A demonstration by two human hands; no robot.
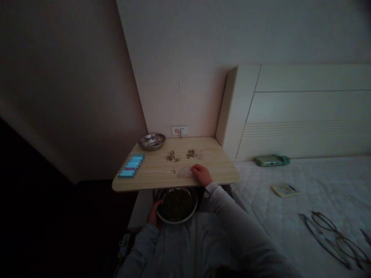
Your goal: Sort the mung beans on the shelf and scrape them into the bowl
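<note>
My left hand [154, 214] is closed on the rim of a metal bowl [177, 222], held just below the front edge of the small wooden table [150, 181]. Dark, grainy contents fill the bowl's inside. Over the tabletop my right hand [202, 175] pinches a thin, see-through piece with a curved edge [185, 172], resting low against the wood. Beyond it lie two loose heaps of small brown grains, a left heap [172, 156] and a right heap [191, 153]. A few stray grains [173, 170] are scattered nearer the front.
A second metal bowl [152, 142] stands at the table's back left. A blurred-out phone-like screen [131, 166] lies at the left edge. Behind is a wall socket [179, 130]. On the bed [255, 200] are a green container [271, 160], a pale packet [285, 190] and straps [333, 235].
</note>
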